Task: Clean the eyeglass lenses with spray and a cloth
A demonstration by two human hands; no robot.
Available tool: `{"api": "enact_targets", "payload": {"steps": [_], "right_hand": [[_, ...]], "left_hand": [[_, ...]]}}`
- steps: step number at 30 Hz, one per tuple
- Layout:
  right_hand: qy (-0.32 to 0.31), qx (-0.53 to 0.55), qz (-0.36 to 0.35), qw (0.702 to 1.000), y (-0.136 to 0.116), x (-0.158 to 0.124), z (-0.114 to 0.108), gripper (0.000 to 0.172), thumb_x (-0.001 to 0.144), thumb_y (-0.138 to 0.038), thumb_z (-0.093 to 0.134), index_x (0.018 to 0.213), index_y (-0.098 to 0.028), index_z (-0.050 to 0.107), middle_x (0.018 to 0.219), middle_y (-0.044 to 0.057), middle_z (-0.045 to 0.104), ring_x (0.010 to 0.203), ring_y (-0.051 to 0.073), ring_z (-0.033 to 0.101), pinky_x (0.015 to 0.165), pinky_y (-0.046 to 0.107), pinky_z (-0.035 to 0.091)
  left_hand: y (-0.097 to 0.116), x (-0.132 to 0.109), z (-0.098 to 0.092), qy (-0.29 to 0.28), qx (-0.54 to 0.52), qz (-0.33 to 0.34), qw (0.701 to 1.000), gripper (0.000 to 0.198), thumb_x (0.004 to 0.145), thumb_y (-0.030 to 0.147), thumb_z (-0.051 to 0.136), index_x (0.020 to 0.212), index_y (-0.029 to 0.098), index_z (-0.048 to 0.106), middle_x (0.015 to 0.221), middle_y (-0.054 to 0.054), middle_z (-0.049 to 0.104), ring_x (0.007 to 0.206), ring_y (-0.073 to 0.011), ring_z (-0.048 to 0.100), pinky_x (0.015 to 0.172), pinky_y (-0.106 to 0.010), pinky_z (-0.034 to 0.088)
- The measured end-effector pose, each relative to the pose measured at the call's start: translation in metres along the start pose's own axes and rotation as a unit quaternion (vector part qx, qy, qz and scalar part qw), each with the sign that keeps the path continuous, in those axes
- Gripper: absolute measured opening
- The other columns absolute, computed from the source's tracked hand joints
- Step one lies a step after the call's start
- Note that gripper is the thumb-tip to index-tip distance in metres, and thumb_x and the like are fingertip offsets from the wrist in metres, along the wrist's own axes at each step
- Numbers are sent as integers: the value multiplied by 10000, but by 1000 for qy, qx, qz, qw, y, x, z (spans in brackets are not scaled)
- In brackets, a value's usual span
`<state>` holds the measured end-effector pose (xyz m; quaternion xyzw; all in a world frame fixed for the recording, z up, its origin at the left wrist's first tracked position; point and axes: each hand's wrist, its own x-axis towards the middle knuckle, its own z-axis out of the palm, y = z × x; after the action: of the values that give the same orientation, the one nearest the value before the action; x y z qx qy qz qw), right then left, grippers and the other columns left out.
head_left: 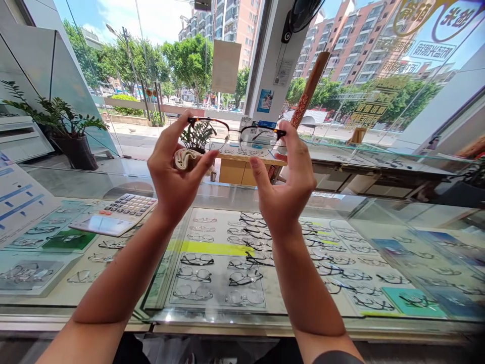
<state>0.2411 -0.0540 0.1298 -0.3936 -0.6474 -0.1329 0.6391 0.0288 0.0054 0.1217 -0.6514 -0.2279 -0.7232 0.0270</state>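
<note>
Ok so I've got these browline eyeglasses [241,132] up between my hands, long axis running side to side, neither hand nearer. My left hand [176,172] and right hand [288,177] each grip an end, thumbs by the lower lens edges (can't tell if they touch). Folded cloth [185,159] tucked in my left too. Below's a glass display case [222,197], calculator [129,205] on top, then shop window [371,108], trees [191,63] outside.
</note>
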Motion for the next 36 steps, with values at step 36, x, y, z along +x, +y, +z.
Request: {"api": "enact_targets", "payload": {"steps": [36], "right_hand": [[-162, 227, 57, 958, 65, -1, 52, 745, 1074, -544, 578, 1760, -292, 432, 1663, 143, 654, 1522, 301, 656, 1141, 546, 671]], "left_hand": [[18, -19, 13, 103, 96, 38, 989, 835, 840, 592, 956, 1574, 340, 649, 1455, -134, 667, 1466, -407, 553, 1191, -616, 571]]}}
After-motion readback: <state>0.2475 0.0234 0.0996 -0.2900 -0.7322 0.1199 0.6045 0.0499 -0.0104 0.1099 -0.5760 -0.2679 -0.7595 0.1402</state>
